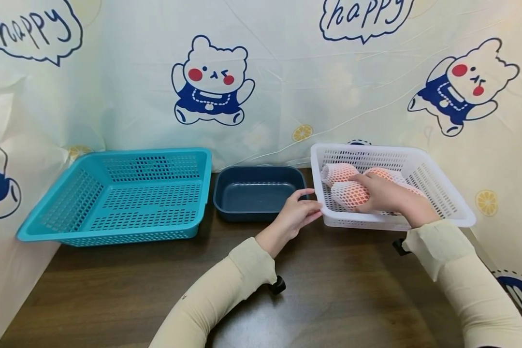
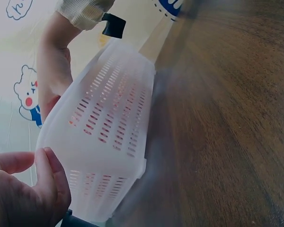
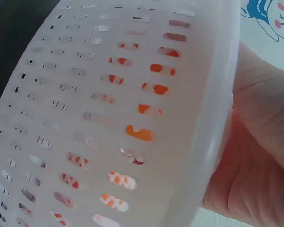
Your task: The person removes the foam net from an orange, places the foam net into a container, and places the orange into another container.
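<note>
A white perforated basket (image 1: 454, 208) stands at the right and holds several orange-red round fruits in white foam nets. My right hand (image 1: 384, 193) reaches into it over the front rim. Its thumb and fingers grip the right end of the front netted fruit (image 1: 349, 195); some fingertips are hidden. Through the slots in the right wrist view, orange and red patches show beside the right hand (image 3: 262, 137). At the basket's front left corner, my left hand (image 1: 297, 212) touches the rim with fairly straight fingers. The left wrist view shows the left hand's fingertips (image 2: 47, 163) against that rim.
A dark blue-grey tub (image 1: 261, 215) stands left of the white basket, beyond my left hand. Farther left is a larger turquoise perforated basket (image 1: 126, 237). All three stand on a brown wooden table (image 1: 113, 290), backed by a printed cloth (image 1: 278, 87).
</note>
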The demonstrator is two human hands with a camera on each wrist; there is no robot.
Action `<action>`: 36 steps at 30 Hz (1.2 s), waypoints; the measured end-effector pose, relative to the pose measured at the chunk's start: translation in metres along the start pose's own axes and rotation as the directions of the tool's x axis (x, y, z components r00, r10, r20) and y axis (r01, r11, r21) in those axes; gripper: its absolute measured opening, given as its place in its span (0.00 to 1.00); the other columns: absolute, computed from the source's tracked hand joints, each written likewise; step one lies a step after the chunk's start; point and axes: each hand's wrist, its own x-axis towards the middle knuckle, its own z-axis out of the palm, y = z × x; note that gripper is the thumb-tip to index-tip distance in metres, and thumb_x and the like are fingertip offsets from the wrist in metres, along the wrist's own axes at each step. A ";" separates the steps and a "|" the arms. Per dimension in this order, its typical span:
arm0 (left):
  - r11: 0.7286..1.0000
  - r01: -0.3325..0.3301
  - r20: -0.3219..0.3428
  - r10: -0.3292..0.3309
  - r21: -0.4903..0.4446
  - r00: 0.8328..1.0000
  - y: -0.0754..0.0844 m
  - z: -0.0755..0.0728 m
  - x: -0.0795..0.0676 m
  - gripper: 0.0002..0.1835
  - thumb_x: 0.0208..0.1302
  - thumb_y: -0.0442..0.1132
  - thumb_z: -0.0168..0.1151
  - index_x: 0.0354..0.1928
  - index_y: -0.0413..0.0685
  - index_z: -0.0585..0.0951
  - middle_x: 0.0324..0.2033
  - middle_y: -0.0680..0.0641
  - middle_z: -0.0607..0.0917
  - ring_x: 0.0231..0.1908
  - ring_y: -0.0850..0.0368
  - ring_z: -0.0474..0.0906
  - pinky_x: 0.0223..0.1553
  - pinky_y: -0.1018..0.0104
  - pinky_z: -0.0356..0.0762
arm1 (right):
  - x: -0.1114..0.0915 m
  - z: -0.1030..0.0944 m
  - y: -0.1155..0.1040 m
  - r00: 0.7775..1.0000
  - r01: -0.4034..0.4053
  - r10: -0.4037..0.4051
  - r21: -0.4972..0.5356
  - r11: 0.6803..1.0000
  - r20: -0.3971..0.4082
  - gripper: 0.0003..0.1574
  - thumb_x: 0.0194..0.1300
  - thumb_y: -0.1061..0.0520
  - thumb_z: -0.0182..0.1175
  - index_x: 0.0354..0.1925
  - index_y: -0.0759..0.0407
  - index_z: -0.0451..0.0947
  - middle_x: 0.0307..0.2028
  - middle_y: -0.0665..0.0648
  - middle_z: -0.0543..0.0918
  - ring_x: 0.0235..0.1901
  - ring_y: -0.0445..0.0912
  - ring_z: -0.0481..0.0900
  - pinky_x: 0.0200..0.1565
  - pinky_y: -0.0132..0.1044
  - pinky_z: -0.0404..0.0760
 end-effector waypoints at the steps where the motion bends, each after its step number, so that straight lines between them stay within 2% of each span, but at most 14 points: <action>1: 1.000 -0.001 0.004 0.001 -0.001 1.000 0.000 0.000 0.000 0.26 0.69 0.26 0.63 0.67 0.44 0.72 0.46 0.40 0.84 0.37 0.55 0.83 0.47 0.62 0.83 | 0.000 0.000 -0.001 1.000 0.001 -0.001 0.000 1.000 0.000 0.50 0.56 0.51 0.76 0.69 0.68 0.67 0.60 0.79 0.71 0.56 0.69 0.75 0.56 0.67 0.73; 7: 1.000 -0.002 0.027 0.002 0.015 1.000 -0.001 -0.001 0.001 0.26 0.69 0.26 0.63 0.67 0.43 0.71 0.45 0.40 0.83 0.36 0.56 0.83 0.53 0.57 0.80 | -0.004 -0.006 -0.007 1.000 -0.016 0.016 0.021 1.000 0.007 0.54 0.56 0.49 0.77 0.72 0.67 0.64 0.65 0.80 0.67 0.59 0.71 0.72 0.58 0.69 0.71; 12: 1.000 -0.002 0.048 0.001 0.030 0.999 0.002 -0.002 0.001 0.27 0.70 0.26 0.63 0.68 0.43 0.71 0.45 0.39 0.83 0.37 0.55 0.83 0.58 0.52 0.75 | -0.006 -0.014 -0.014 0.999 -0.032 0.032 0.017 0.999 -0.002 0.56 0.56 0.46 0.78 0.73 0.64 0.64 0.64 0.78 0.68 0.57 0.68 0.74 0.56 0.67 0.73; 21: 1.000 0.020 0.079 -0.021 0.023 0.997 0.005 -0.006 -0.002 0.28 0.69 0.24 0.62 0.69 0.41 0.71 0.44 0.40 0.84 0.37 0.54 0.83 0.60 0.51 0.74 | -0.009 -0.020 -0.024 0.999 -0.005 0.005 -0.012 1.000 -0.040 0.54 0.55 0.47 0.78 0.73 0.62 0.65 0.66 0.77 0.68 0.63 0.70 0.70 0.59 0.69 0.70; 24: 0.999 0.040 0.088 -0.043 0.032 0.995 0.008 -0.008 -0.004 0.28 0.70 0.26 0.62 0.70 0.42 0.71 0.47 0.39 0.85 0.37 0.54 0.84 0.59 0.52 0.76 | -0.010 -0.023 -0.028 0.999 0.019 -0.019 -0.015 1.000 -0.051 0.54 0.55 0.47 0.78 0.72 0.62 0.65 0.66 0.76 0.69 0.62 0.69 0.71 0.58 0.68 0.71; 30: 0.989 0.086 0.108 -0.099 0.121 0.989 0.017 -0.015 -0.009 0.27 0.74 0.35 0.61 0.72 0.46 0.71 0.52 0.41 0.86 0.41 0.53 0.86 0.56 0.57 0.79 | -0.012 -0.028 -0.037 0.998 0.037 -0.038 -0.016 0.999 -0.059 0.55 0.56 0.45 0.78 0.73 0.62 0.64 0.64 0.76 0.70 0.60 0.69 0.72 0.58 0.67 0.72; 36: 0.980 0.077 0.155 -0.106 0.181 0.982 0.019 -0.027 -0.014 0.28 0.77 0.37 0.57 0.75 0.47 0.67 0.60 0.39 0.81 0.44 0.54 0.85 0.60 0.54 0.77 | -0.012 -0.031 -0.048 0.997 0.029 -0.029 -0.007 1.000 -0.072 0.56 0.58 0.41 0.76 0.74 0.61 0.64 0.66 0.75 0.69 0.62 0.68 0.70 0.59 0.67 0.70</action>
